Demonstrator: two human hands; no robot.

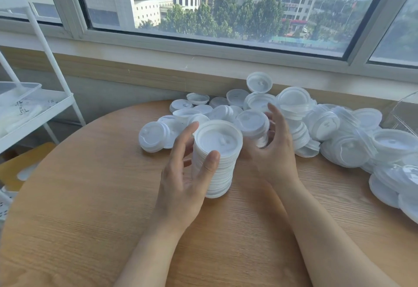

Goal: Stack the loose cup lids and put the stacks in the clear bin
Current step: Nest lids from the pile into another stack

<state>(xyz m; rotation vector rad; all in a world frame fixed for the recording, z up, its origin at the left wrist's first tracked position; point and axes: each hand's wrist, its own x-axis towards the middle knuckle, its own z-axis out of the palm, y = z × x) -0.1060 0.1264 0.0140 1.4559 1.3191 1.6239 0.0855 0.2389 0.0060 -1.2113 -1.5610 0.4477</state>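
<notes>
Far left of the frame: stood a white wire-frame cart (48, 103), its shelf carrying a clear lidded container (20, 92). Below it, at the left edge, showed a yellow seat (20, 162) tucked under the round wooden tabletop (90, 196).

Centre-left: rose the left hand (187, 173), curled round a tall stack of white lids (217, 157) that stood upright on the tabletop. Thumb pressed on the near side of the stack, fingers (185, 137) wrapped round its far left side. Gripped it, plainly.

Just right of centre: came the right hand (276, 148), curled about a shorter stack of lids (254, 126), tilted and raised just behind and right of the tall one. Fingers on its right side; thumb hidden, so how firmly held could not be told.

Behind and to the right: sprawled the heap of loose lids (339, 133), from the middle of the tabletop out to the right edge, some flat, some on edge, one propped upright near the wall.

Far right edge: peeked in the clear bin (404, 112), only its corner visible, standing just beyond the heap below the window (214, 4).
</notes>
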